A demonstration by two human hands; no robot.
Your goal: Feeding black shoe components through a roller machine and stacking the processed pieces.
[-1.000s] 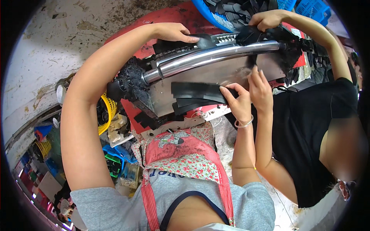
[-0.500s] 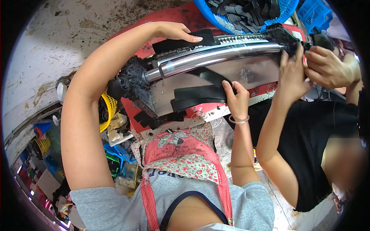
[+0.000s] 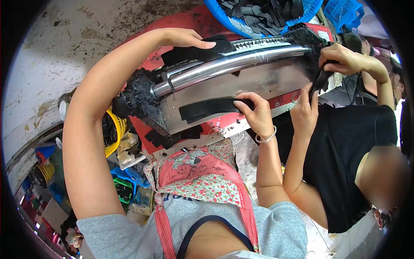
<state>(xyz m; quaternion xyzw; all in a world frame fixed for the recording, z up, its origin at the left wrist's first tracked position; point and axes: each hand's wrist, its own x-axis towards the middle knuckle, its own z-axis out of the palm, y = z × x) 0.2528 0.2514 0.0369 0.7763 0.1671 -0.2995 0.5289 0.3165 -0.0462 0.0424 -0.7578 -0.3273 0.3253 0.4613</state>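
Note:
My left hand (image 3: pixel 185 38) reaches over a machine with a shiny metal roller (image 3: pixel 224 65). Its thumb and fingers are closed on black flat strips (image 3: pixel 181 52) lying along the roller's far side. In front of the roller, my right hand (image 3: pixel 257 113) pinches the right end of a small stack of black strips (image 3: pixel 209 108) against the metal feed plate (image 3: pixel 271 82). A small black tip (image 3: pixel 236 74) shows at the roller's near edge, apart from that stack.
Beyond the machine stands a blue basket (image 3: pixel 312 17) of black pieces. At the right, a co-worker in black holds dark strips (image 3: pixel 319 82) in both hands, close to the machine's end. Dark fuzzy scraps (image 3: pixel 140 93) cover the left roller mount. A yellow basket (image 3: pixel 115 131) sits lower left.
A strip near my right hand has slid under the roller, leaving only its tip showing. The co-worker's hands have moved apart, with dark strips now visible between them. The whole view has shifted slightly.

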